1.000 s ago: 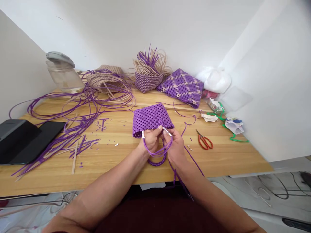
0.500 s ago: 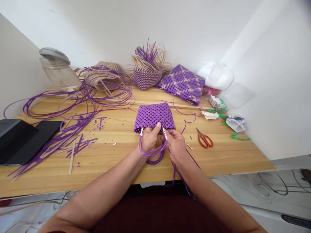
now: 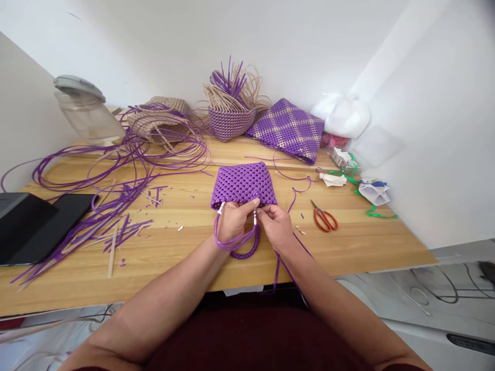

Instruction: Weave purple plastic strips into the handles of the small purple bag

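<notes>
A small purple woven bag [image 3: 243, 180] lies on the table with its rim toward me. My left hand [image 3: 234, 220] grips that rim, fingers tucked inside and thumb on top. Loose purple handle strands [image 3: 232, 246], bound with white at both ends, loop over my left wrist. Below them curves a finished braided handle [image 3: 247, 254]. At the rim's right side, beside one white binding [image 3: 254, 216], my right hand [image 3: 277, 226] is closed in a pinch; what sits between its fingertips is hidden. Purple strands [image 3: 277, 270] trail under my right wrist past the table edge.
Red-handled scissors [image 3: 325, 220] lie to the right. Purple offcuts [image 3: 124, 232], a coil of strands [image 3: 147, 149] and a black tablet-like device [image 3: 58, 221] occupy the left. Along the back stand a jar [image 3: 88, 113], a half-woven basket [image 3: 231, 121] and a checked purple bag [image 3: 290, 131].
The handle strands and their right white binding have shifted left, away from my right fingers. My right fingertips have moved in closer to the rim. The whole view has drifted slightly.
</notes>
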A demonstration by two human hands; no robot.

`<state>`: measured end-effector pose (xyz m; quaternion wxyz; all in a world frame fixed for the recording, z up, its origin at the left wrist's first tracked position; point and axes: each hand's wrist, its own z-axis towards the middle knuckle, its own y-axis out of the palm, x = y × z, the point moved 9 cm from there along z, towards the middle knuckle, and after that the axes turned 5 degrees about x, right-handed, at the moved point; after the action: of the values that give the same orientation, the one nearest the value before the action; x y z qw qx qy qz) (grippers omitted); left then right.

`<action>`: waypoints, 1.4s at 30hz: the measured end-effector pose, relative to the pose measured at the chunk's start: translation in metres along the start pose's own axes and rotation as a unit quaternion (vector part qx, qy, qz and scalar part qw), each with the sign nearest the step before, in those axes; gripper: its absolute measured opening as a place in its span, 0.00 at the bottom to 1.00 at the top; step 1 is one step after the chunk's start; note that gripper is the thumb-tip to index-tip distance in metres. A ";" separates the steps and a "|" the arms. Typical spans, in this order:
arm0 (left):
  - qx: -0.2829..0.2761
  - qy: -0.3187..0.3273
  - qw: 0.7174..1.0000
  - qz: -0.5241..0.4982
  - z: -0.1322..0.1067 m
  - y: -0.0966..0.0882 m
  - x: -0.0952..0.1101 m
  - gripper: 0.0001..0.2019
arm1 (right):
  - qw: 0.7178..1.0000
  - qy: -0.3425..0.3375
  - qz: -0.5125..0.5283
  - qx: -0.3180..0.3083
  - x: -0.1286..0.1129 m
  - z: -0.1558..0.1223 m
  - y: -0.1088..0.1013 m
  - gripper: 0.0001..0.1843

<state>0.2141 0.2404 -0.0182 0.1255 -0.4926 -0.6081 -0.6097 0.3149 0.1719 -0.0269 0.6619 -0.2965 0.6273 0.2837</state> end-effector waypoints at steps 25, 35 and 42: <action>0.088 -0.020 0.995 0.040 0.003 -0.015 0.002 0.21 | 0.999 0.000 -0.046 -0.029 -0.012 -0.025 -0.009 0.12; 0.104 -0.006 0.994 0.023 0.002 -0.016 0.005 0.18 | 0.964 -0.104 -0.235 -0.061 -0.015 -0.023 -0.005 0.10; 0.107 -0.038 0.993 -0.029 -0.001 -0.014 0.000 0.16 | 0.859 -0.186 -0.466 -0.101 -0.028 -0.026 0.005 0.07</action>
<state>0.2029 0.2423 -0.0270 0.1366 -0.4815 -0.6881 -0.5254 0.2924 0.1554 0.0000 0.7876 -0.5614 0.2484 0.0538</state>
